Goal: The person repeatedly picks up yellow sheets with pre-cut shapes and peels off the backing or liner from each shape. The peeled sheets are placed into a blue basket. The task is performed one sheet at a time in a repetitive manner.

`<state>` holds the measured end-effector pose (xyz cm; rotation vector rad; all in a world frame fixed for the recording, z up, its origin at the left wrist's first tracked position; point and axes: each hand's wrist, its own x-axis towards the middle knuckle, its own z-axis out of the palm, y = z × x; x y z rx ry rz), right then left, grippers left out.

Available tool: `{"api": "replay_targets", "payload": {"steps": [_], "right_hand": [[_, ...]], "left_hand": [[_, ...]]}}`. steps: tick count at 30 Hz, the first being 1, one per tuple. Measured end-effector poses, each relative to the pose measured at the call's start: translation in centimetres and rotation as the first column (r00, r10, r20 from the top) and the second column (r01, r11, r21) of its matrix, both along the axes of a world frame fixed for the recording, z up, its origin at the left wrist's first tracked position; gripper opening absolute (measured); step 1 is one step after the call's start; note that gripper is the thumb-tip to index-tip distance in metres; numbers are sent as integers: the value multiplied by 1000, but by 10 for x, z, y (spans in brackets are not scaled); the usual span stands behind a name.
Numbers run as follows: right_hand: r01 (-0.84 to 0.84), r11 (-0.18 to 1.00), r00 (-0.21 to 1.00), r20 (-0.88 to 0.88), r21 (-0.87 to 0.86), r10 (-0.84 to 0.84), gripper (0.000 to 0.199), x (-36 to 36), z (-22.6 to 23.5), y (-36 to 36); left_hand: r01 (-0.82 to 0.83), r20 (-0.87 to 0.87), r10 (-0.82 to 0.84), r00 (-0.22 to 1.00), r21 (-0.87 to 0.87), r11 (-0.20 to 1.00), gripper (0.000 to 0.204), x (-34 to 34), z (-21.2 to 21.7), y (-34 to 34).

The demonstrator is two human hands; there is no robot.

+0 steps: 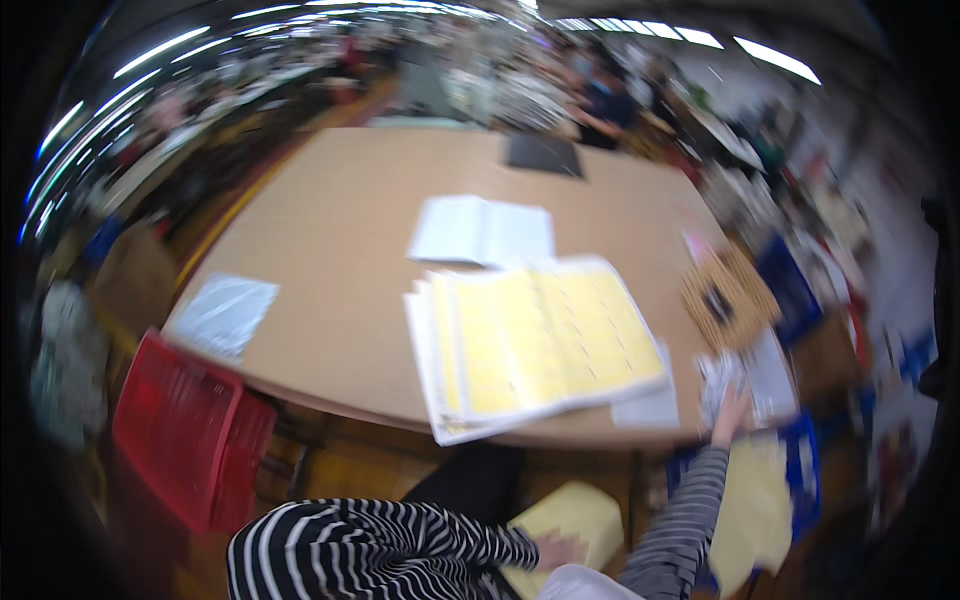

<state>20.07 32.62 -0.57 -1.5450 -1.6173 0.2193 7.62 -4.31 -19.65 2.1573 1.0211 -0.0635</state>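
Observation:
My right hand [733, 416] reaches to the near right corner of the table, at a crumpled white, grey-marked bundle [714, 385] that looks like thin plastic or cloth. Blur keeps me from telling whether its fingers grip the bundle. Low in front of me, my left hand [562, 552] is over a pale yellow, smooth-looking object [575, 510] below the table edge; its fingers are smeared. A stack of large yellow printed sheets [545, 340] with white edges lies on the brown table [340, 220]. Just beyond it is an open white booklet or folded paper [482, 230].
A red plastic chair or crate [180, 430] stands at the left near edge. A shiny silvery packet [226, 313] lies on the table's left, a dark flat sheet [543, 155] at its far edge. A woven basket [730, 298] sits right. Pale yellow material [750, 500] hangs over something blue.

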Motion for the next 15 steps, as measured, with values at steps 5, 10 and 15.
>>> {"api": "replay_targets", "payload": {"steps": [5,10,15], "right_hand": [[97,993,934,337,74,-116,37,-34,-24,-2],[186,981,831,522,63,-191,48,-58,-17,-17],[269,963,723,654,31,-224,60,-60,-28,-37]], "left_hand": [[-168,11,170,985,-97,981,62,-26,-14,12],[-360,-30,360,933,-147,921,66,-56,-35,8],[-478,-73,473,878,-185,859,70,-61,-59,-6]]}}
